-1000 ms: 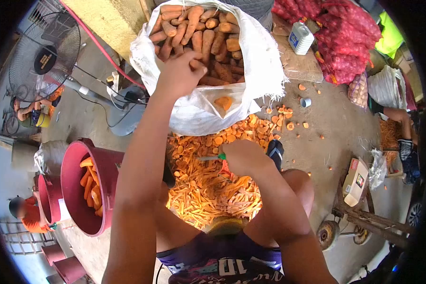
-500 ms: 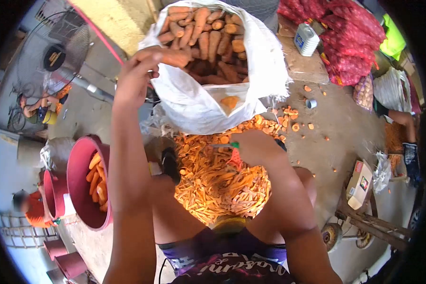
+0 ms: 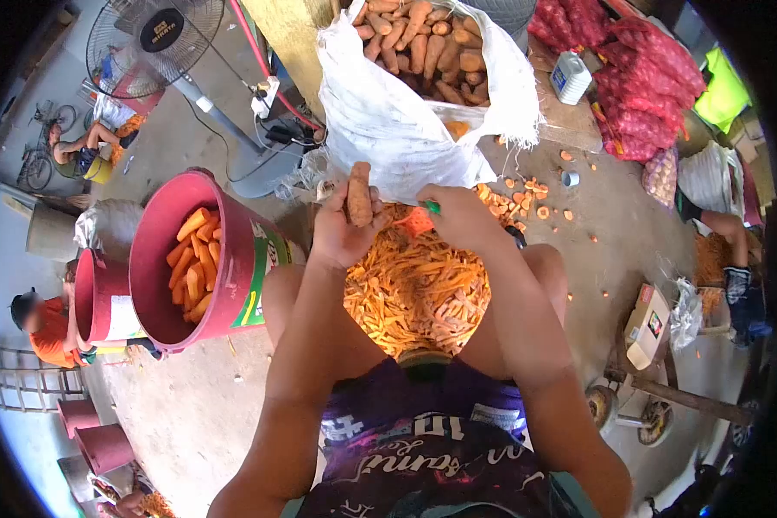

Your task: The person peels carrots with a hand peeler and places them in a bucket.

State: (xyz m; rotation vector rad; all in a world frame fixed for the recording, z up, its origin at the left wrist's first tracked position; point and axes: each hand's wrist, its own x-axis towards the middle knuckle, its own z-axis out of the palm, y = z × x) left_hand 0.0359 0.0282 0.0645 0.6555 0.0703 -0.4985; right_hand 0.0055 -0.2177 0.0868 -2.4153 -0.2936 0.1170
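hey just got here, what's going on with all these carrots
A person holds a rough, unpeeled carrot in the left hand and a green-handled tool in the right hand. A heap of orange peelings lies between their legs. In front stands an open white sack of unpeeled carrots, and to the left a red bucket holds smooth, peeled carrots.

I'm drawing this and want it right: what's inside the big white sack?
Lots of brownish-orange carrots, piled up, show through the open top of the sack. Deeper down is hidden: the upper carrots and the sack's front cover it.
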